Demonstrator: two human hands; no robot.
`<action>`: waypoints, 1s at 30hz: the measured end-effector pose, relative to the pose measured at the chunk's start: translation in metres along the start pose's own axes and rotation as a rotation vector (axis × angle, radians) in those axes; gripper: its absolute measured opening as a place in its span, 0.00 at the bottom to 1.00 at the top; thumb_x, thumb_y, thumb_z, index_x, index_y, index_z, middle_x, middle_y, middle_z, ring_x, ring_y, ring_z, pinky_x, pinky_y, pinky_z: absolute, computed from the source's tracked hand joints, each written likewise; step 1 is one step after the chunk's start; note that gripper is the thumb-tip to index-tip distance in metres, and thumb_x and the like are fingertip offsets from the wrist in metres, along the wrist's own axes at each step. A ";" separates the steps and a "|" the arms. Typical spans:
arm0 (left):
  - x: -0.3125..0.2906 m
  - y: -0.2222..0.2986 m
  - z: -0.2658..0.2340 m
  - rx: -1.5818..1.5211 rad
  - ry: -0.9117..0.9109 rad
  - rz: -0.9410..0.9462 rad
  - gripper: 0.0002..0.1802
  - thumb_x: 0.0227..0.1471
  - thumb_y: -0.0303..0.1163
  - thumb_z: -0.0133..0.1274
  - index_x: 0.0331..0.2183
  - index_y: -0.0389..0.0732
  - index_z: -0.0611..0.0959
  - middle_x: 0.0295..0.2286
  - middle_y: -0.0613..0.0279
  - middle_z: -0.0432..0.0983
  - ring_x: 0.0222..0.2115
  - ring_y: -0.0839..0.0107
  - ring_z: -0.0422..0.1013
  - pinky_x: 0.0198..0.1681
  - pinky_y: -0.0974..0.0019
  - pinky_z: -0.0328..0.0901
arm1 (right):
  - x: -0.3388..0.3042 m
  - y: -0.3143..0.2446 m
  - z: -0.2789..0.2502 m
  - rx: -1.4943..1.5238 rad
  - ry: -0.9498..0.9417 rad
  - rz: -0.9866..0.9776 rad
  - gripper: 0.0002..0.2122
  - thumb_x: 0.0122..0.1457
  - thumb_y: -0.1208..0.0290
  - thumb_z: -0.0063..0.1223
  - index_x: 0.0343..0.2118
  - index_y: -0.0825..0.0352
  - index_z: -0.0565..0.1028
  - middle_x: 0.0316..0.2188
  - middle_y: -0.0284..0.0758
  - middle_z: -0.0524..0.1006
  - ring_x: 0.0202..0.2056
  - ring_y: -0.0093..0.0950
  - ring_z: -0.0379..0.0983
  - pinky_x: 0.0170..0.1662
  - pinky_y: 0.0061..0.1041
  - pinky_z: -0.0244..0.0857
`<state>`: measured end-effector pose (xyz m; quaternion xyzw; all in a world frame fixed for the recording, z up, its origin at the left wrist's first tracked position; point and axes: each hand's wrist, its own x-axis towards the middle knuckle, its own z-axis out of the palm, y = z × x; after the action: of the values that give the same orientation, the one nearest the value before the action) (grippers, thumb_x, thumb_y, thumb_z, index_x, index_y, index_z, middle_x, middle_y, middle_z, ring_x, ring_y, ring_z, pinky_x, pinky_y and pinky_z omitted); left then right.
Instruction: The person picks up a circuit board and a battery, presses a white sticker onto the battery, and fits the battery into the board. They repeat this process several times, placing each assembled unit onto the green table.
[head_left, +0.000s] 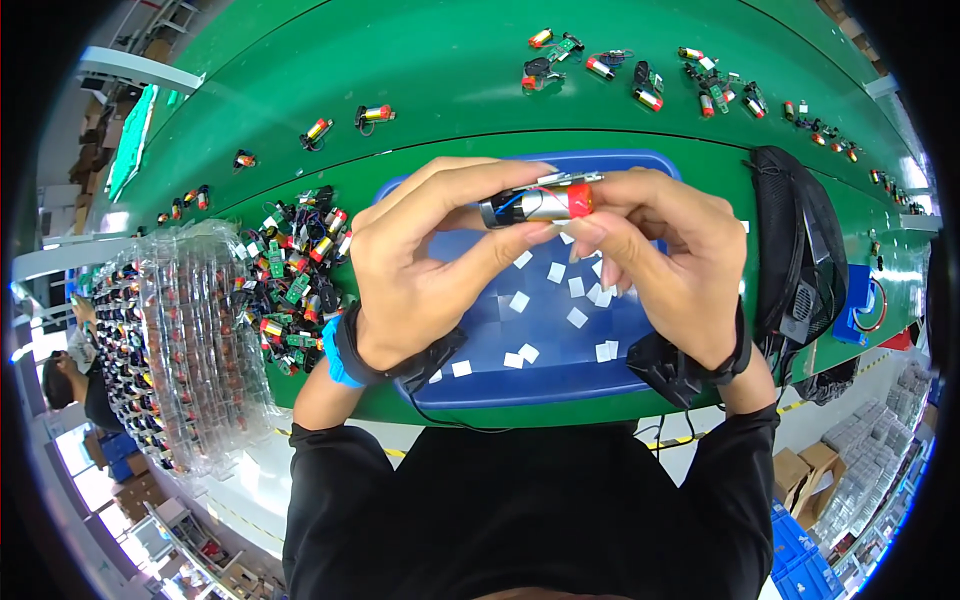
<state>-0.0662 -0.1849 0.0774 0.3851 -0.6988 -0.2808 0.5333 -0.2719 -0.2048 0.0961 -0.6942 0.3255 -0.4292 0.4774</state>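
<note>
1. The left hand point(420, 270) and right hand point(665, 265) meet above a blue tray point(560, 375), both sets of fingers closed on a small cylindrical battery cell point(545, 203) held level between them.
2. The cell has a glossy metallic sleeve, a red end cap toward the right hand and a dark end with thin blue wiring toward the left thumb.
3. The tray is smooth moulded plastic with rounded corners; small white square paper pieces point(560, 300) lie scattered in it.
4. The counter point(420, 70) is a smooth green mat with curved seams.
5. A heap of similar cells with green circuit boards point(295, 280) lies left of the tray, beside stacked clear blister trays point(195, 350).
6. More cells point(640, 75) are strewn across the far side; a black mesh bag point(800, 260) sits on the right.
7. Cardboard boxes and blue crates stand on the floor at lower right.
</note>
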 end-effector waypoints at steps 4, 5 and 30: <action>0.000 0.000 0.002 0.076 0.041 0.048 0.21 0.43 0.24 0.69 0.42 0.33 0.84 0.36 0.53 0.82 0.32 0.70 0.80 0.32 0.73 0.76 | -0.003 0.005 0.001 0.060 -0.016 -0.007 0.08 0.60 0.77 0.60 0.41 0.76 0.78 0.25 0.38 0.80 0.20 0.17 0.73 0.20 0.14 0.64; 0.000 0.001 0.002 0.089 0.025 0.056 0.22 0.42 0.25 0.70 0.42 0.33 0.84 0.36 0.54 0.82 0.32 0.70 0.80 0.32 0.73 0.76 | -0.002 0.005 0.001 0.060 -0.016 -0.007 0.08 0.60 0.77 0.60 0.41 0.76 0.78 0.25 0.38 0.80 0.20 0.17 0.73 0.20 0.14 0.64; -0.003 0.017 -0.003 0.561 0.016 0.165 0.23 0.40 0.29 0.72 0.41 0.34 0.84 0.32 0.59 0.81 0.30 0.69 0.76 0.29 0.70 0.70 | -0.003 0.007 0.009 0.031 0.083 -0.037 0.08 0.59 0.79 0.60 0.41 0.74 0.81 0.25 0.37 0.80 0.21 0.18 0.75 0.19 0.13 0.64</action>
<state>-0.0671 -0.1734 0.0905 0.4619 -0.7739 -0.0293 0.4323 -0.2654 -0.2006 0.0871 -0.6744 0.3255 -0.4711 0.4662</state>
